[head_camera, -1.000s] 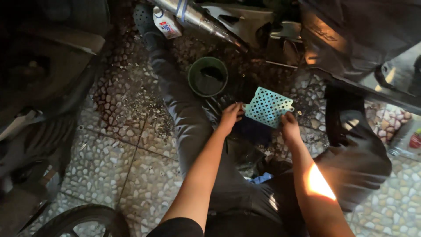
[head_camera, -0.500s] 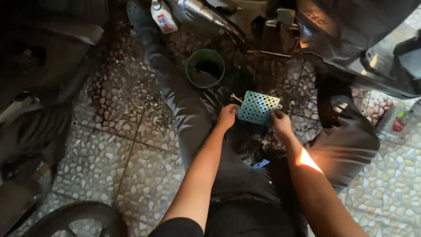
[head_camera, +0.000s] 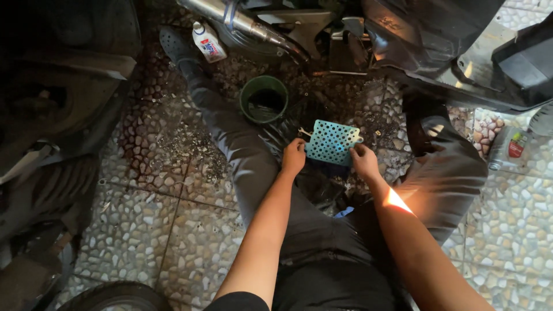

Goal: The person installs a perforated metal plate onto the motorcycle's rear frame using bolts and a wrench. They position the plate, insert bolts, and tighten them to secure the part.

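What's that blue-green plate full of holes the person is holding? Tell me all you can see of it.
The perforated plate is a thin, flat, roughly rectangular teal sheet, plastic or painted metal by its look, pierced with rows of round holes, with a small tab at its right edge. It is held about level above the person's lap and the pebbled floor. The left hand grips its left edge, the right hand its lower right corner. Nothing else clearly touches it.

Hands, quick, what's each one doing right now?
Left hand: closed on the left edge of the teal perforated plate.
Right hand: closed on the plate's right lower edge.
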